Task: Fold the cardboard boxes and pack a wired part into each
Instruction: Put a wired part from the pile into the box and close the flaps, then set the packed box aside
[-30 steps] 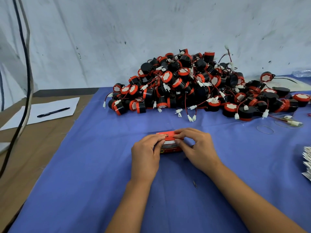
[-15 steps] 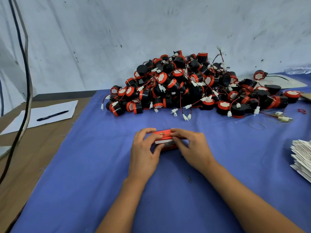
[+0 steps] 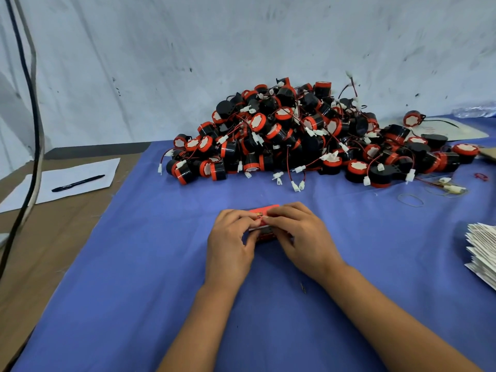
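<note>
From the head camera, both hands are working on one small red box (image 3: 264, 212) sitting on the blue cloth (image 3: 134, 264) over the worktop, about the middle of the near side. The left hand (image 3: 232, 245) is curling its fingers round the box's left end, and the right hand (image 3: 300, 237) is gripping the right end, fingertips pinching along the top flap. Can't really tell what's inside the box, the fingers are covering most of it. Behind it a big heap of black-and-red wired parts (image 3: 308, 135) is piling up against the wall. A stack of flat white cardboard (image 3: 483, 253) is lying off to the right, and a pen (image 3: 77, 179) is resting on paper (image 3: 88, 170) at the left.
</note>
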Tool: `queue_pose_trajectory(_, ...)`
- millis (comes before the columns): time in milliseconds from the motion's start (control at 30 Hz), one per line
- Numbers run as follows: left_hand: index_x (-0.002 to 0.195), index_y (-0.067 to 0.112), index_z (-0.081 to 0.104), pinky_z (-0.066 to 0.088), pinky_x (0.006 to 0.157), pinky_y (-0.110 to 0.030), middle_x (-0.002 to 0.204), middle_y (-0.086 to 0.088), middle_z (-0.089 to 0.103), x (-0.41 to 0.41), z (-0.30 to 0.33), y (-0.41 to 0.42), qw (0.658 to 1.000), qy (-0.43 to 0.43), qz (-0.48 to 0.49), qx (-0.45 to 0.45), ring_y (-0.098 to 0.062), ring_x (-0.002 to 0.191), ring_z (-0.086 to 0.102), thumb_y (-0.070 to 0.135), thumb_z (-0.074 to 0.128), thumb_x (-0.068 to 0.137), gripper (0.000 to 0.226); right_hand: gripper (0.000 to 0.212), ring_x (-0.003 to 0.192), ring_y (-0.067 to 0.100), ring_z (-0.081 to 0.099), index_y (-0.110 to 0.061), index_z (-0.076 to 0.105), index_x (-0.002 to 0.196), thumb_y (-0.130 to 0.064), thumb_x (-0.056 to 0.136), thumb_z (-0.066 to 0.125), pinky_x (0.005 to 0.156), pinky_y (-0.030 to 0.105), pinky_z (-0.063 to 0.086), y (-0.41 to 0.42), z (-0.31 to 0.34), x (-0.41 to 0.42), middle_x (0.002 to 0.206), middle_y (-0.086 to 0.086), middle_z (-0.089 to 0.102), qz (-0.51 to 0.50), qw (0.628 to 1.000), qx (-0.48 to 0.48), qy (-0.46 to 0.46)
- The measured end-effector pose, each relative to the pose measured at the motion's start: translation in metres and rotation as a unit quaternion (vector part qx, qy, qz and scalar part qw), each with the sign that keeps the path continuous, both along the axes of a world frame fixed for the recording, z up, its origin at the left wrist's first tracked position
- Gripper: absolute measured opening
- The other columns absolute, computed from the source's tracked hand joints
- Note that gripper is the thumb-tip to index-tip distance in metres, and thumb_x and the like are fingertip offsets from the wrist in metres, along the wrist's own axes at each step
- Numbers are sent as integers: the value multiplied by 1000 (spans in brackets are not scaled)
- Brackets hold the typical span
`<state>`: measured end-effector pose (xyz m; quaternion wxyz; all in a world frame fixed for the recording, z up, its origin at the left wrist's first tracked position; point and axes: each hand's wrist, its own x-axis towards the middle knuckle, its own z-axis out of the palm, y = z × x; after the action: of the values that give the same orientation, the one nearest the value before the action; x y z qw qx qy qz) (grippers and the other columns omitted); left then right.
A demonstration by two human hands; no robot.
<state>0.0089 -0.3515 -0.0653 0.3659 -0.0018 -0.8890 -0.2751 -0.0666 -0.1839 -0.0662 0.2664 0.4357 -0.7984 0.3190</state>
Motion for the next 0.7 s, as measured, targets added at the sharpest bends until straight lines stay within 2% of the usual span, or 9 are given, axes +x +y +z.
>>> queue_pose_trajectory(133, 89, 9, 77, 47, 86, -21, 101, 2, 72, 1, -3, 7, 999, 4, 15, -37, -20, 101, 62, 0, 82, 80, 14, 19, 103, 27, 64, -12, 79, 107, -6, 90, 73, 80, 41, 59, -3, 0, 0, 114, 1, 73, -9, 1000, 12, 21)
queue_pose_trajectory(233, 89, 12, 73, 48, 99, -30, 121, -2, 71, -3, -7, 4, 1000, -13, 16, -5, -21, 117, 60, 2, 82, 81, 15, 19, 102, 28, 65, -12, 79, 108, -7, 91, 73, 80, 41, 58, -3, -2, 1, 114, 1, 73, -15, 1000, 11, 13)
queue_pose_trajectory(300, 98, 13, 69, 46, 106, -36, 135, -6, 67, -7, -9, 3, 998, -60, 5, 35, -22, 129, 57, 6, 80, 84, 19, 22, 101, 29, 66, -12, 79, 111, -6, 91, 72, 78, 43, 59, -3, -5, 4, 116, 1, 73, -26, 1000, 13, 7)
queue_pose_trajectory(367, 105, 19, 63, 50, 97, -34, 121, -1, 71, -11, -9, 4, 993, -86, -19, 84, -16, 115, 63, 6, 80, 85, 29, 26, 102, 31, 67, -11, 78, 114, -3, 90, 72, 77, 44, 60, -2, -5, 8, 119, 2, 73, -35, 999, 17, 0)
queue_pose_trajectory(433, 101, 21, 61, 50, 84, -28, 99, 11, 69, -11, -6, 3, 989, -88, -24, 117, -9, 96, 63, 5, 81, 83, 31, 35, 112, 34, 66, -11, 75, 121, 0, 88, 70, 83, 46, 61, -2, -1, 15, 126, 4, 72, -44, 998, 44, -22)
queue_pose_trajectory(467, 96, 19, 62, 50, 81, -29, 96, 12, 67, -10, -2, 1, 988, -94, -24, 123, -11, 93, 63, 5, 83, 82, 28, 42, 123, 33, 62, -12, 72, 127, 2, 88, 67, 90, 46, 59, -3, 3, 20, 133, 4, 68, -49, 995, 68, -45)
queue_pose_trajectory(533, 88, 17, 64, 54, 82, -37, 96, 6, 69, -8, 7, 2, 983, -126, -24, 128, -19, 93, 66, 9, 86, 81, 24, 53, 145, 24, 43, -17, 59, 141, 0, 92, 57, 102, 41, 53, 0, 9, 33, 150, -1, 55, -61, 987, 117, -87)
queue_pose_trajectory(600, 86, 22, 67, 57, 82, -43, 94, 5, 72, -6, 20, 7, 979, -147, -31, 139, -20, 92, 69, 13, 86, 82, 21, 54, 148, 18, 35, -19, 53, 142, -4, 91, 56, 94, 37, 55, 8, 17, 44, 151, -7, 50, -79, 984, 122, -103)
queue_pose_trajectory(700, 90, 28, 69, 55, 77, -27, 89, 13, 73, -7, 56, 45, 974, -105, -100, 171, -17, 93, 71, 27, 80, 90, 11, 42, 128, 18, 48, -19, 59, 126, -9, 87, 68, 76, 43, 55, 46, 50, 57, 131, -7, 59, -141, 984, 45, -101)
